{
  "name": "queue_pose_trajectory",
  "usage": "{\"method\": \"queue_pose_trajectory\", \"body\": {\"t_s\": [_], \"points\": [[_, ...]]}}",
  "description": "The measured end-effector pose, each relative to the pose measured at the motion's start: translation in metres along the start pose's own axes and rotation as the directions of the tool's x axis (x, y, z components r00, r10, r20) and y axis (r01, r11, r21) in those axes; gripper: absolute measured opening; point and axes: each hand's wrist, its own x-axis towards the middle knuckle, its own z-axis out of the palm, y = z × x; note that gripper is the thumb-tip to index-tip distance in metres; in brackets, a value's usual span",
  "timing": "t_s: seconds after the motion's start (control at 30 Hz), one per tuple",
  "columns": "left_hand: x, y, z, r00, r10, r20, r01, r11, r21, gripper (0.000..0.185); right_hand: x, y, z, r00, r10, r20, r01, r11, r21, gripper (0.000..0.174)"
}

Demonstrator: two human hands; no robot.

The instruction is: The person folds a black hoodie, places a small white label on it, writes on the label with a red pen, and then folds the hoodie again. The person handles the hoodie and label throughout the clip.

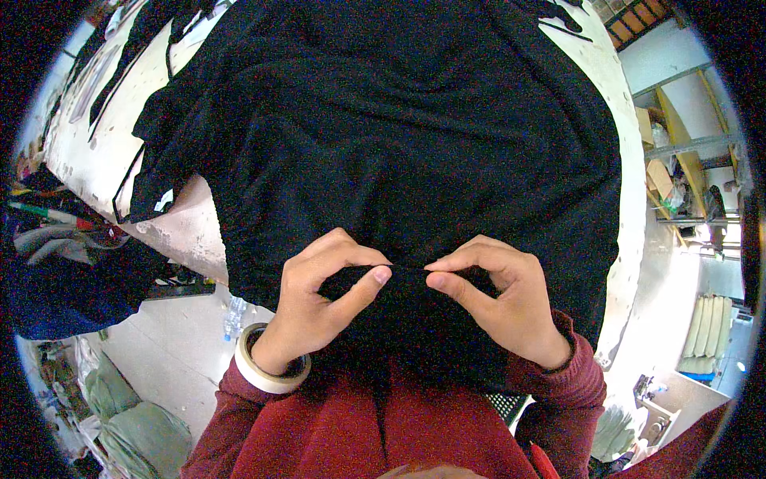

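A large black fabric garment (413,138) lies spread and slightly wrinkled before me, with its near part hanging down against my body. My left hand (338,287) and my right hand (491,287) face each other above its near part, a small gap apart. Each pinches a thin bit of the dark fabric between thumb and forefinger; a fold or seam at the fingertips is too dark to make out. Around my left wrist sits a roll of pale tape (272,383). At the left, a small white label (163,200) shows on the black cloth.
Beneath the garment is a pale, worn tabletop (627,257). Dark cloth (78,287) is heaped at the left. On the floor lie a plastic bottle (234,317) and stuffed greenish sacks (143,431). Shelves with goods (688,149) stand at the right.
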Motion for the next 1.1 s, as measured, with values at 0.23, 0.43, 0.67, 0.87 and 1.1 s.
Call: {"method": "queue_pose_trajectory", "body": {"t_s": [0.23,0.43,0.67,0.87,1.1], "points": [[0.0,-0.006,-0.001,0.999,-0.033,-0.032,0.031,0.997,-0.066,0.008,0.002,-0.002,0.002,0.994,0.108,0.015,-0.109,0.989,0.097,0.01],[-0.003,0.0,0.002,0.996,-0.03,-0.081,0.025,0.998,-0.065,0.008,0.001,-0.004,0.001,0.981,0.181,0.068,-0.189,0.97,0.151,0.012],[-0.006,0.001,0.004,0.983,-0.127,-0.13,0.111,0.986,-0.12,0.005,0.006,-0.005,-0.008,0.958,0.237,0.159,-0.255,0.961,0.104,0.017],[-0.006,-0.002,-0.005,0.975,-0.152,-0.163,0.148,0.988,-0.037,0.009,0.004,-0.006,-0.018,0.976,0.16,0.145,-0.155,0.987,-0.042,0.019],[0.002,0.029,0.009,0.981,0.192,0.01,-0.176,0.877,0.447,0.039,-0.001,-0.013,-0.016,0.997,0.007,0.079,-0.004,0.999,-0.038,0.017]]}}
